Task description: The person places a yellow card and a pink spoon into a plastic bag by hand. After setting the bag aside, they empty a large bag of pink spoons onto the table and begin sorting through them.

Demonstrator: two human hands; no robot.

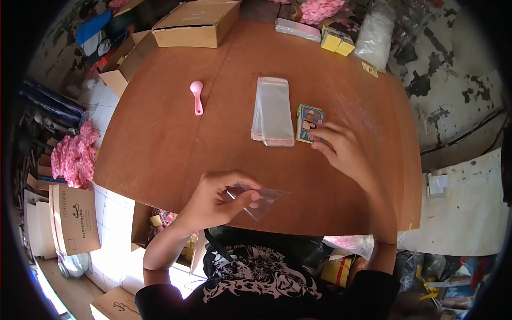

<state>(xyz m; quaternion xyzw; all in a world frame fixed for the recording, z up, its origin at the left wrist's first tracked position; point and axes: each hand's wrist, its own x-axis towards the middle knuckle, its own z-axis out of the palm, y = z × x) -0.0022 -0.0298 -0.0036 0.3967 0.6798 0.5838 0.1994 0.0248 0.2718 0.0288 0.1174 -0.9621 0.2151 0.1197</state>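
Note:
My left hand (226,200) pinches a small clear plastic bag (261,205) between thumb and fingers, just above the table's near edge. The bag hangs out toward the right. My right hand (341,144) reaches over the near right corner of a stack of printed cards (308,120), which has a colourful top and yellow sides. Its index fingertip touches the top, with the thumb slightly apart below. Left of the cards lies a pile of clear plastic sleeves (273,109). A pink plastic spoon (197,96) rests farther left.
On the brown table (160,128), a cardboard box (197,24) stands at the back left. Yellow card stacks (337,41) and a bundle of clear sleeves (297,29) sit at the back right. Cartons (74,218) stand left on the floor. Another person (95,34) is at the far left.

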